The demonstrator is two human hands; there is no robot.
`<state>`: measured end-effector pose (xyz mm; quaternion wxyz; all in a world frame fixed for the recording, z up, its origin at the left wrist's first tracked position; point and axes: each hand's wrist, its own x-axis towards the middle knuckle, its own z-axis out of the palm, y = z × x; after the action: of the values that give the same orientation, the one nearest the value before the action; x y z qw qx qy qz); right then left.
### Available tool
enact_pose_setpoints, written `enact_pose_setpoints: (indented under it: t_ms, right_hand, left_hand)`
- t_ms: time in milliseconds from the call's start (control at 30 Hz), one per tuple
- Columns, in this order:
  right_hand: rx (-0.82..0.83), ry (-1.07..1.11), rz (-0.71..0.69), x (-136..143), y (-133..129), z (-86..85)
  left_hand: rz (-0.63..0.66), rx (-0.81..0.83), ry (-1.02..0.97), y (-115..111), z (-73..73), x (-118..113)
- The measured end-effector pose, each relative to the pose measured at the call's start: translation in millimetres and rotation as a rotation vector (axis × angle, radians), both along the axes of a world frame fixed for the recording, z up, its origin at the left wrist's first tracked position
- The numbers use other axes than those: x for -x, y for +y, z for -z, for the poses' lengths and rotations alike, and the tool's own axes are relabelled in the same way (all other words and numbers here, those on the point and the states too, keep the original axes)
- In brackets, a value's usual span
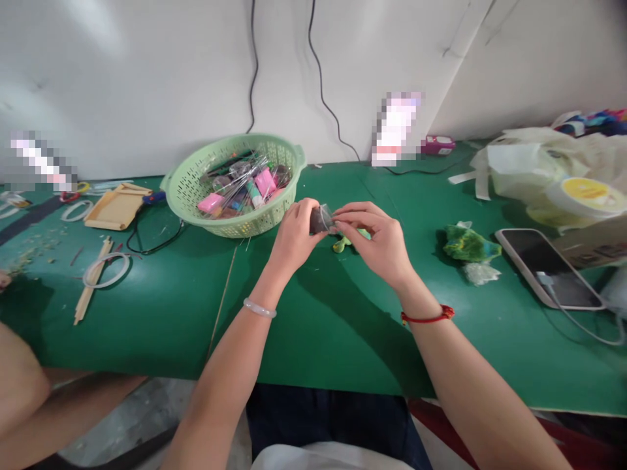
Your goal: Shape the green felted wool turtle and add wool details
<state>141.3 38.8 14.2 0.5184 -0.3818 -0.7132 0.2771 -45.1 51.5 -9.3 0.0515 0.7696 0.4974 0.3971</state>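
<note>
A: A green surface [313,356] is filling the foreground below a pale wall [191,72]. Where is the dark piece [319,220]?

B: Right of the basket [228,228], between both hands. The left hand [295,236] is gripping it with curled fingers; the right hand [379,240] is pinching its right edge with thumb and fingertips.

A: What could go wrong?

B: If the left fingers are gripping too loosely against a tug from the right, it could slip, perhaps hitting the yellow-green item [339,247] lying near.
</note>
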Motion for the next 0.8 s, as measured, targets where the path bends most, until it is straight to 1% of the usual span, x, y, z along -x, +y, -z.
enact_pose_setpoints:
  t_ms: [167, 267, 333, 433, 533, 600, 700, 800]
  right_hand:
    - [0.288, 0.329, -0.033, -2.6, 0.3, -1.5]
    - [0.433, 0.447, -0.067, -7.0, 2.8, -1.0]
    - [0.473, 0.469, -0.089, -9.0, 3.9, -1.6]
    - [0.526, 0.501, -0.114, -8.5, 3.1, -4.7]
    - [0.593, 0.567, -0.136, -5.0, -0.1, -8.6]
    - [0.619, 0.586, -0.141, -2.4, -2.1, -9.9]
    - [0.624, 0.573, -0.114, 0.6, -2.9, -8.1]
    - [0.619, 0.542, -0.067, 2.2, -0.8, -3.7]
  left_hand:
    - [-0.04, -0.018, -0.018, 0.7, 2.8, 0.1]
    - [-0.055, 0.003, -0.02, 2.2, 6.3, 1.4]
    - [-0.075, 0.03, 0.012, 3.5, 9.0, 3.9]
    - [-0.132, 0.108, 0.14, 4.4, 10.6, 8.5]
    - [-0.199, 0.235, 0.299, 2.1, 6.4, 10.6]
    - [-0.219, 0.303, 0.36, -0.5, 1.6, 10.1]
    - [-0.213, 0.356, 0.35, -3.1, -3.1, 9.5]
    - [-0.188, 0.367, 0.258, -2.3, -2.9, 11.8]
